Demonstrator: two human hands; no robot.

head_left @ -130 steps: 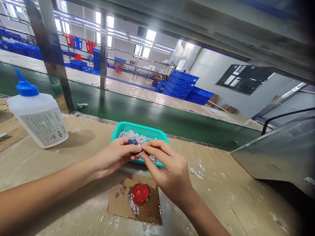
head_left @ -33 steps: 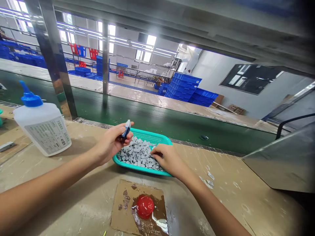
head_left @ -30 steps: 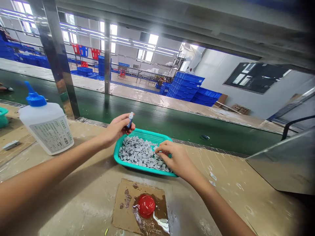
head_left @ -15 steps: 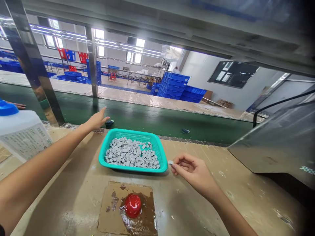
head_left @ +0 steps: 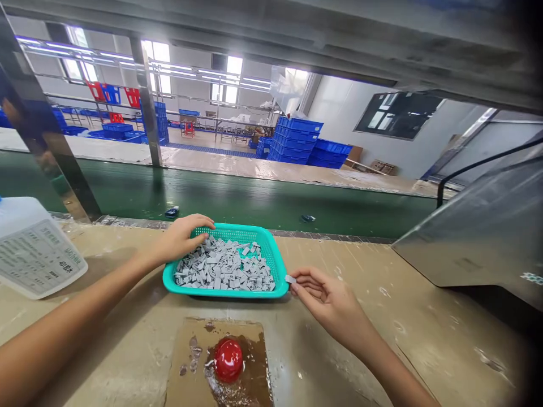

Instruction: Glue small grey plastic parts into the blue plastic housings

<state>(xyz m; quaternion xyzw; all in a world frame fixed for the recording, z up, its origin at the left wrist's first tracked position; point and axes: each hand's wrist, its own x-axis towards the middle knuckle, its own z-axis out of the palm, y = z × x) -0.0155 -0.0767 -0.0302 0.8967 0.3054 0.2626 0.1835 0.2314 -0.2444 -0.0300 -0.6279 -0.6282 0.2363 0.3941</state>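
Note:
A teal plastic basket (head_left: 278, 257) holds a heap of small grey plastic pieces (head_left: 224, 265). My left hand (head_left: 184, 237) is over the basket's far left corner, fingers stretched toward the rim and thumb apart above the pieces; nothing shows in its grasp. Just right of the basket, my right hand (head_left: 324, 294) pinches one small grey plastic piece (head_left: 291, 279) between thumb and fingertips. Nearer to me, a wet, shiny red dome (head_left: 229, 360) sits on a square brown board (head_left: 178, 350) with liquid pooled around it.
Behind the basket runs a green conveyor belt (head_left: 237, 203) carrying two small dark items, one at the left (head_left: 172, 212) and one at the right (head_left: 308, 218). A white labelled jug (head_left: 40, 249) stands at left. A metal panel (head_left: 466, 249) bounds the right side.
My left hand has come back from over the belt to the basket's far left corner. My right hand still pinches the grey piece. Both dark items have shifted left in view.

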